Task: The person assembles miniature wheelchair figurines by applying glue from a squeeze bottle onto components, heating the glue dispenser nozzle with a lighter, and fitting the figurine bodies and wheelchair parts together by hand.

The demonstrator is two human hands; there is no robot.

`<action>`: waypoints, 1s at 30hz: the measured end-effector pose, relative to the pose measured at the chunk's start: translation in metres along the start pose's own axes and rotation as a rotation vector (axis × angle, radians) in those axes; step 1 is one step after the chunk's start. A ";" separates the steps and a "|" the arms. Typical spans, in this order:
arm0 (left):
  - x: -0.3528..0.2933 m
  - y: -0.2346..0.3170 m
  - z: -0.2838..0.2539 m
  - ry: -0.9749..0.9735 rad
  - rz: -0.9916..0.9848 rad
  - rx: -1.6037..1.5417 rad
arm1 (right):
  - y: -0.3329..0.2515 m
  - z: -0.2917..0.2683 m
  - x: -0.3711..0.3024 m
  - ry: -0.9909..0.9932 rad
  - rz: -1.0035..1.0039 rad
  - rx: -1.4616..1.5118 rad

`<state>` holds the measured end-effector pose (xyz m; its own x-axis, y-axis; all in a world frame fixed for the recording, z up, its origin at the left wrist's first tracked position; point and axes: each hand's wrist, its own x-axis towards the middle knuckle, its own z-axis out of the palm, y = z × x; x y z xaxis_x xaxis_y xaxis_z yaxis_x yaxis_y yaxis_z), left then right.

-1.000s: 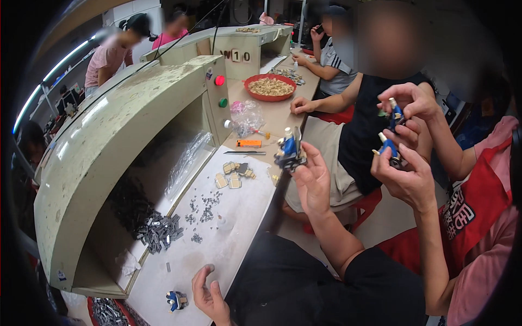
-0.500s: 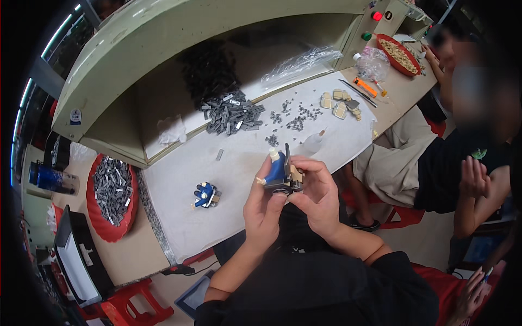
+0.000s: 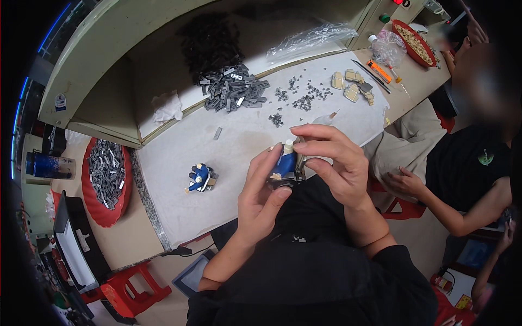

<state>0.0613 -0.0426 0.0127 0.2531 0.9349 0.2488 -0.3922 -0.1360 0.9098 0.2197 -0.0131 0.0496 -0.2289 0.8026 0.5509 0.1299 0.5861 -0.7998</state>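
My left hand (image 3: 256, 198) grips a small toy figure (image 3: 285, 165) with a blue body, a cream peg on top and a dark base. Its thumb presses low on the base, and its fingers run up behind. At the figure's upper right, my right hand (image 3: 343, 169) has its thumb and fingers apart. Its fingertips are close to the peg and the grey back piece; whether they touch is unclear. On the white sheet to the left stands a similar blue and cream figure (image 3: 200, 176). A single grey strip piece (image 3: 217, 133) lies beyond it.
Grey pieces (image 3: 231, 89) are heaped at the booth's opening, with tiny grey parts (image 3: 312, 98) and tan blocks (image 3: 351, 93) to the right. A clear bottle (image 3: 324, 119) sits behind my right hand. A red basket (image 3: 92, 201) of grey pieces is left. Another person sits at right.
My right hand has loosened from the figure's lower side and risen, its fingers spread near the top. The figure has turned in my left hand. The view has shifted slightly.
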 end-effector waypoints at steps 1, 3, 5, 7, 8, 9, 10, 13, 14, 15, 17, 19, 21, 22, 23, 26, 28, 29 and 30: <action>0.000 0.001 0.000 0.006 -0.002 0.000 | 0.001 0.000 0.000 -0.004 0.003 0.004; 0.001 -0.001 0.001 -0.020 0.029 0.027 | 0.004 -0.002 -0.002 0.037 -0.009 0.053; 0.001 -0.003 0.001 -0.028 0.039 0.029 | 0.007 -0.002 -0.003 0.051 -0.014 0.090; -0.001 -0.004 0.001 -0.036 0.053 0.028 | 0.009 -0.003 -0.004 0.064 -0.023 0.125; -0.002 -0.005 -0.001 -0.026 0.036 0.002 | 0.012 -0.004 -0.005 0.026 -0.012 0.151; -0.003 -0.006 -0.002 -0.016 0.018 -0.025 | 0.013 -0.004 -0.006 -0.011 0.000 0.176; -0.004 -0.006 -0.002 -0.013 0.016 -0.025 | 0.013 -0.002 -0.006 -0.013 0.002 0.178; -0.005 -0.006 -0.003 0.003 -0.005 -0.025 | 0.012 0.003 -0.006 0.055 0.089 0.268; -0.006 -0.007 -0.004 0.003 -0.016 -0.026 | 0.012 0.003 -0.006 0.052 0.096 0.263; -0.006 -0.007 -0.005 0.002 -0.028 -0.027 | 0.012 0.004 -0.006 0.050 0.102 0.258; -0.005 -0.008 -0.007 -0.002 -0.043 -0.045 | 0.014 0.005 -0.006 0.055 0.114 0.260; -0.004 -0.006 -0.007 -0.010 -0.059 -0.065 | 0.015 0.007 -0.006 0.062 0.126 0.261; -0.003 -0.001 -0.005 -0.001 -0.096 -0.091 | 0.015 0.009 -0.007 0.040 0.167 0.247; -0.004 0.000 -0.005 0.001 -0.097 -0.091 | 0.015 0.009 -0.007 0.039 0.168 0.248; -0.006 0.001 -0.005 -0.004 -0.140 -0.108 | 0.015 0.009 -0.007 0.010 0.155 0.211; -0.006 -0.003 -0.011 -0.082 -0.105 -0.012 | 0.016 0.012 -0.008 -0.005 0.179 0.243; -0.005 -0.004 -0.013 -0.159 -0.025 0.099 | 0.017 0.018 -0.009 0.011 0.217 0.308; -0.004 -0.004 -0.011 -0.160 -0.003 0.102 | 0.017 0.022 -0.011 0.056 0.241 0.329; -0.004 -0.005 -0.009 -0.162 0.020 0.104 | 0.018 0.025 -0.012 0.101 0.264 0.348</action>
<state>0.0538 -0.0426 0.0041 0.3890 0.8676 0.3096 -0.3069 -0.1948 0.9316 0.2009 -0.0154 0.0226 -0.1338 0.9366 0.3239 -0.1651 0.3012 -0.9391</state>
